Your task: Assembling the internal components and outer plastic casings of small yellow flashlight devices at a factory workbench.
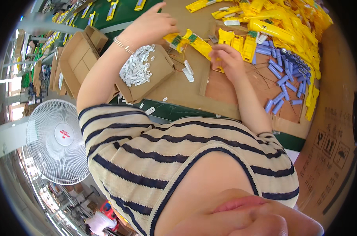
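Left hand (153, 24) closed over one end of a yellow plastic housing (192, 41), green circuit board showing inside it. Right hand (227, 57) curled just right of the housing, fingertips pinched on something small; what it is cannot be told. Housing sits between the two hands, far centre of the cardboard work surface (178, 88).

Judged from the layout, assembly is midway on this one piece: board seated, shell open. Much is left: a heap of yellow shells (288, 23) at far right, glossy and moulded, and a scatter of blue cylindrical cells (282, 80) with thin wires, right of the right hand.

Left of the hands, a shallow cardboard tray (147, 76) holds small white flat plastic parts (137, 67). Two white oblong pieces (188, 71) lie loose near centre. White mesh fan (56, 139) near left.
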Demonstrator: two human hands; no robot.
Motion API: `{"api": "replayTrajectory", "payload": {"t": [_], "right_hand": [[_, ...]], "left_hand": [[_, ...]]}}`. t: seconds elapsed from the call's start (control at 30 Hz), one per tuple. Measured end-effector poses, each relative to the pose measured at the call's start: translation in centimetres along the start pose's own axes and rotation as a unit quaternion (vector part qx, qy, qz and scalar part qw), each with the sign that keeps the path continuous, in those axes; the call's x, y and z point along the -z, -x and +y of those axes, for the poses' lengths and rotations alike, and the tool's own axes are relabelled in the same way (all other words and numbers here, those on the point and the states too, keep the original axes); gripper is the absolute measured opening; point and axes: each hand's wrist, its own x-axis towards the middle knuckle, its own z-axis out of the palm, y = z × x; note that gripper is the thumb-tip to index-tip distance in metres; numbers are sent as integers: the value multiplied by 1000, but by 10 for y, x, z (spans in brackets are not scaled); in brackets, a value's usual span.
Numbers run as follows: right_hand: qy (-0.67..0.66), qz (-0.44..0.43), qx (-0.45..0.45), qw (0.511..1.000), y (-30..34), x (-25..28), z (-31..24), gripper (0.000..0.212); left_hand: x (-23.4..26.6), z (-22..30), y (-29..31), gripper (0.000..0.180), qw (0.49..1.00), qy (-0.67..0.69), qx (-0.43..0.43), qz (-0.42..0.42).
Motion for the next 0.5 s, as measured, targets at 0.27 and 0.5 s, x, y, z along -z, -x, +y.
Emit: {"api": "replayTrajectory", "payload": {"t": [0.27, 0.5], "right_hand": [[564, 52, 306, 765, 11, -105, -37, 65], [364, 120, 221, 897, 25, -97, -47, 56]], "left_hand": [[116, 89, 27, 30, 984, -136, -48, 103], [107, 110, 26, 57, 877, 73, 24, 474]]}}
